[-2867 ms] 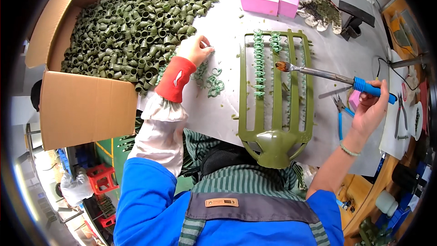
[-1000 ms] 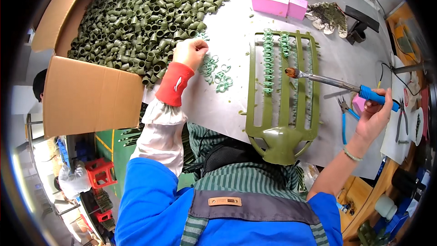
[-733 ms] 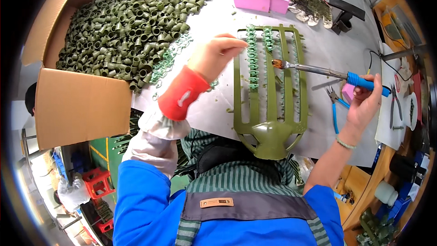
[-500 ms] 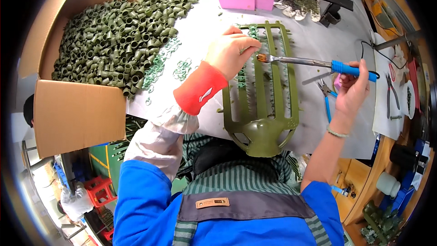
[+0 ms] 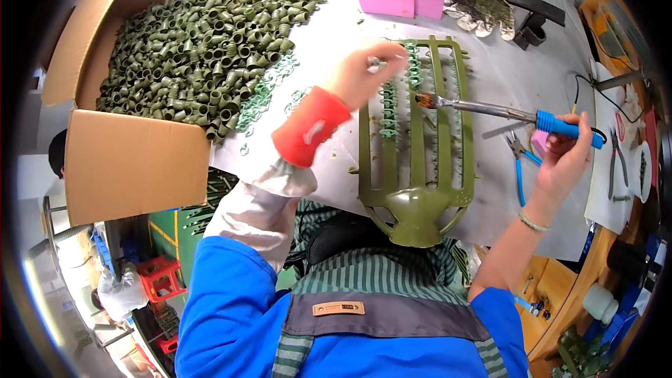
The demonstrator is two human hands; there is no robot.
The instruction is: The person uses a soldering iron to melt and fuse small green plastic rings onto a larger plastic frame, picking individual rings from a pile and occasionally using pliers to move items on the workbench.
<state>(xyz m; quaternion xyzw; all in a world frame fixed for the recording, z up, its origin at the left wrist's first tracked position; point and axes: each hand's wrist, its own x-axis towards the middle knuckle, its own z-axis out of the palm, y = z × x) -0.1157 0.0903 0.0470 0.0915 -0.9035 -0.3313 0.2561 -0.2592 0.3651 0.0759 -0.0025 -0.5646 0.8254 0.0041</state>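
Observation:
My left hand, in a red wristband and smeared by motion, is over the upper left of the olive plastic frame, fingertips bent together; I cannot make out what they hold. Pale green clips line two of the frame's bars. My right hand grips the blue handle of a soldering iron, its brown-crusted tip over the frame's middle bars. Loose pale green clips lie left of the frame.
A cardboard box of olive sockets is at left, pink blocks, a stained glove and a black stand at back, blue-handled cutters and pliers at right. A co-worker is at lower left.
My left hand has moved from beside the loose clips rightward and up over the frame's left bars. My right hand still grips the iron in much the same position.

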